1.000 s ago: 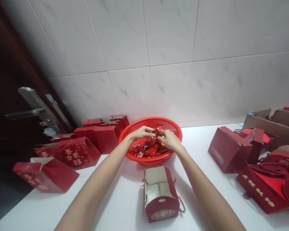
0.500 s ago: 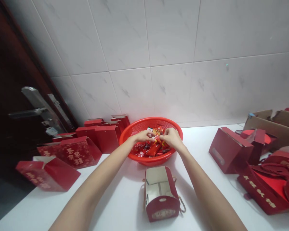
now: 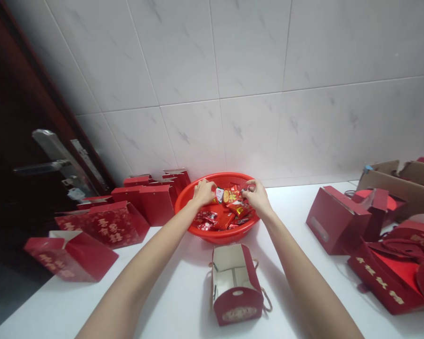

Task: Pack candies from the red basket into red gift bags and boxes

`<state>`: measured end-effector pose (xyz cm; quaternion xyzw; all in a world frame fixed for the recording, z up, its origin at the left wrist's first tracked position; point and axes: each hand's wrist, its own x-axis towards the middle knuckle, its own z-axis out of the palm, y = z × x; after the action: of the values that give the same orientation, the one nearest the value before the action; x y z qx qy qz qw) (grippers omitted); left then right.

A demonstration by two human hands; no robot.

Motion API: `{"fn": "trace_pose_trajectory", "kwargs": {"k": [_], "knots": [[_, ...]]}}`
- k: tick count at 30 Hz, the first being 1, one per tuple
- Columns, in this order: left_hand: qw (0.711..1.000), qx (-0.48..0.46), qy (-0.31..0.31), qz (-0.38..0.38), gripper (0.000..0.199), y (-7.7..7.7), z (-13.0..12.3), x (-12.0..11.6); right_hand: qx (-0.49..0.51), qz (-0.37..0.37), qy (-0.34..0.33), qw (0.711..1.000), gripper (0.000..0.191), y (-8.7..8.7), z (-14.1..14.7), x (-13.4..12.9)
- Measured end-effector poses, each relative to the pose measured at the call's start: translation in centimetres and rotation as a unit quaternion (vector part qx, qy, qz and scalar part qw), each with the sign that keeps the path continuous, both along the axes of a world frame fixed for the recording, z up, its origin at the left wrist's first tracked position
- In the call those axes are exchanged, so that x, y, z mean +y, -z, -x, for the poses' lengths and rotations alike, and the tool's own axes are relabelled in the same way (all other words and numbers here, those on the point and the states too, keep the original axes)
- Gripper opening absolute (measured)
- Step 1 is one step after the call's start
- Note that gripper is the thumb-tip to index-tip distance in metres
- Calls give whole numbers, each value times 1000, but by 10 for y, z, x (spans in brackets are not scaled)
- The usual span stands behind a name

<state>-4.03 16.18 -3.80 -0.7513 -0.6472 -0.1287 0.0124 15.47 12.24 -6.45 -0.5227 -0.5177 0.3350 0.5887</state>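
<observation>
A red plastic basket holds wrapped candies in red, gold and dark wrappers. My left hand is inside its left part, fingers pinched together beside a white, yellow and red packet; what is between the fingertips is mostly hidden. At the basket's right side my right hand pinches a small dark wrapped candy. Nearer to me, between my forearms, stands an open dark red gift box with a pale inside and rope handles. No candy shows in it.
Several red paper boxes stand on the left of the white table, by a dark door with a metal handle. On the right are more red boxes and a brown carton. A tiled wall rises behind.
My hands, close together over the candies before, have moved apart: the left to the left, the right to the right. The dark candy now shows in my right fingers. The gift box has stayed put.
</observation>
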Motion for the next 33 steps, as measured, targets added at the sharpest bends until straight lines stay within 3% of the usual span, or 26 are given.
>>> {"fn": "trace_pose_trajectory", "kwargs": {"k": [3, 8, 11, 16, 18, 24, 29, 33], "knots": [[997, -4, 71, 6, 37, 2, -5, 1, 40, 48, -7, 998, 44, -3, 0, -2], [969, -15, 241, 44, 36, 7, -11, -4, 13, 33, -2, 999, 45, -2, 0, -1], [960, 8, 275, 43, 53, 9, -19, -10, 12, 13, 0, 1000, 46, 5, -1, 5], [924, 109, 357, 88, 52, 10, -34, -15, 11, -4, 13, 1000, 46, 12, -3, 10], [931, 147, 322, 92, 49, 9, -36, -15, -2, -2, 15, 1000, 45, 11, -3, 9], [962, 233, 109, 88, 35, 5, -35, -15, -17, 30, 24, 999, 43, -3, -1, -3], [973, 214, 50, 72, 38, 7, -34, -15, -30, 35, 21, 999, 41, -8, 0, -7], [980, 187, 39, 59, 39, 6, -28, -14, -29, 17, 22, 999, 40, -5, 0, -5]]}}
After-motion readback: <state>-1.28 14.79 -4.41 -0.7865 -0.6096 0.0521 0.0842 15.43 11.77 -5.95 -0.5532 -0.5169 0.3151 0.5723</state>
